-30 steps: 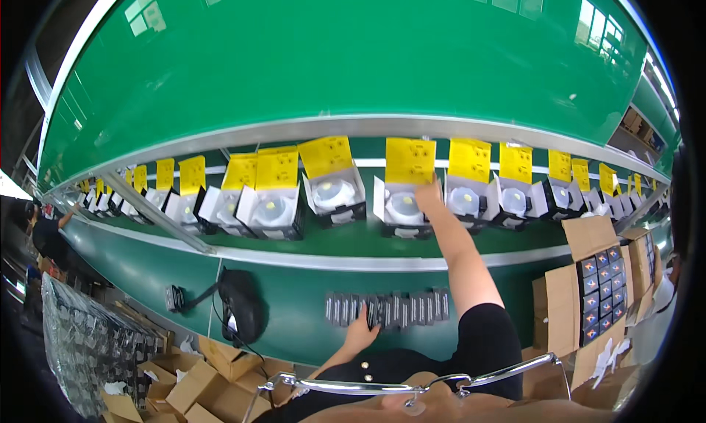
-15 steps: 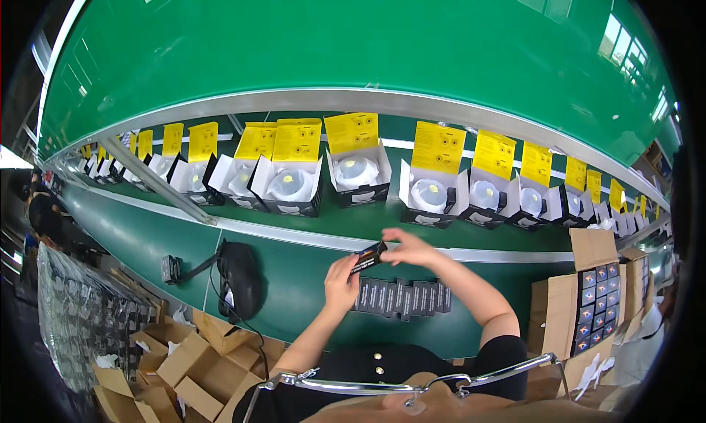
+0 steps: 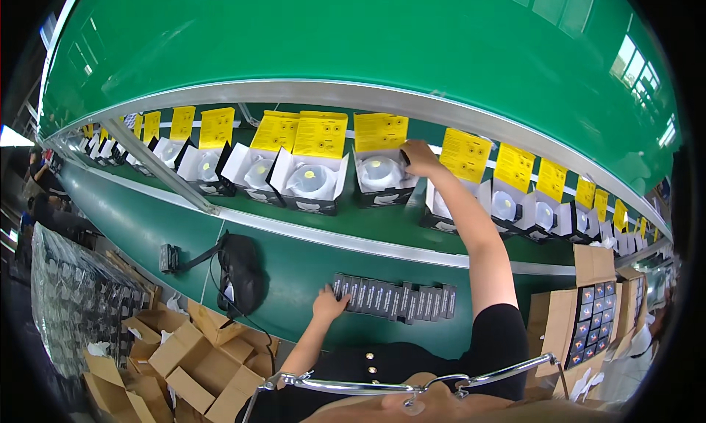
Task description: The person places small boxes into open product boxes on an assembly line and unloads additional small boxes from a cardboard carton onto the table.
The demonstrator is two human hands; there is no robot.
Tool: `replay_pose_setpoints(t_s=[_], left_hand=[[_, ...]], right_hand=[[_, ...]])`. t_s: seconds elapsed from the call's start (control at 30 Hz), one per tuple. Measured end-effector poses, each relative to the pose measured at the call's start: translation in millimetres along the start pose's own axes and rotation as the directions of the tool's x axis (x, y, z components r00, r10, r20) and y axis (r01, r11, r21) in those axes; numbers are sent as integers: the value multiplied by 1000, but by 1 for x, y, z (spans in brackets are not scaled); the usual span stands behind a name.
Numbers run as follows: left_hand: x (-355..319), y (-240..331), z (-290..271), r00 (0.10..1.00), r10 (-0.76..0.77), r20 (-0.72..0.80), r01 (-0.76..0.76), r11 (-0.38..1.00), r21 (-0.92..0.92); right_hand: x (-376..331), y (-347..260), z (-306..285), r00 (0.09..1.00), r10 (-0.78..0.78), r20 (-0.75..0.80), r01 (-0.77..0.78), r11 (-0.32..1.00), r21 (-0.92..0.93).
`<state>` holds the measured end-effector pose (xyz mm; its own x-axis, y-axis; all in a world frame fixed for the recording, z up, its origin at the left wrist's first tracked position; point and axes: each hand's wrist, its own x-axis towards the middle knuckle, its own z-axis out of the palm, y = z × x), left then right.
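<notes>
Head view: the right hand (image 3: pixel 421 158) seems to pinch a dark thing (image 3: pixel 404 157) at a yellow-flapped box (image 3: pixel 384 198), and the left hand (image 3: pixel 328 305), fingers apart, touches the sideways black-box row (image 3: pixel 397 300) in front of that box.

Your left hand (image 3: pixel 331 304): low, close in, fingers loosely parted | your right hand (image 3: pixel 422 160): far forward, fingers bent, tips partly hidden | your right arm (image 3: pixel 479 246): outstretched, bare below sleeve
</notes>
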<state>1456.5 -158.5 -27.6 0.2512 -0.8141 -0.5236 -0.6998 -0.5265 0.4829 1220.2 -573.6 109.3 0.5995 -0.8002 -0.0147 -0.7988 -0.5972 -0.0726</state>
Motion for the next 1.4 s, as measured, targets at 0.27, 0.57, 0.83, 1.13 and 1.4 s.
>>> replay_pose_setpoints(t_s=[0.27,0.57,0.83,1.13,1.4], left_hand=[[7,-60,23,961,84,-264,-153,955,-253],[12,-28,-41,774,301,-557,-454,877,-158],[24,7,-84,535,501,-681,-670,742,20],[48,-117,-18,920,322,-222,-351,931,-103],[62,-125,-10,935,338,-112,-356,888,-290]], right_hand=[[38,-18,118,992,67,-108,-104,916,-388],[-36,-143,40,990,20,-139,25,949,313],[-77,-222,40,978,-77,196,-135,483,865],[88,-187,10,997,52,63,-66,968,241],[129,-201,144,972,213,101,-168,926,-339]])
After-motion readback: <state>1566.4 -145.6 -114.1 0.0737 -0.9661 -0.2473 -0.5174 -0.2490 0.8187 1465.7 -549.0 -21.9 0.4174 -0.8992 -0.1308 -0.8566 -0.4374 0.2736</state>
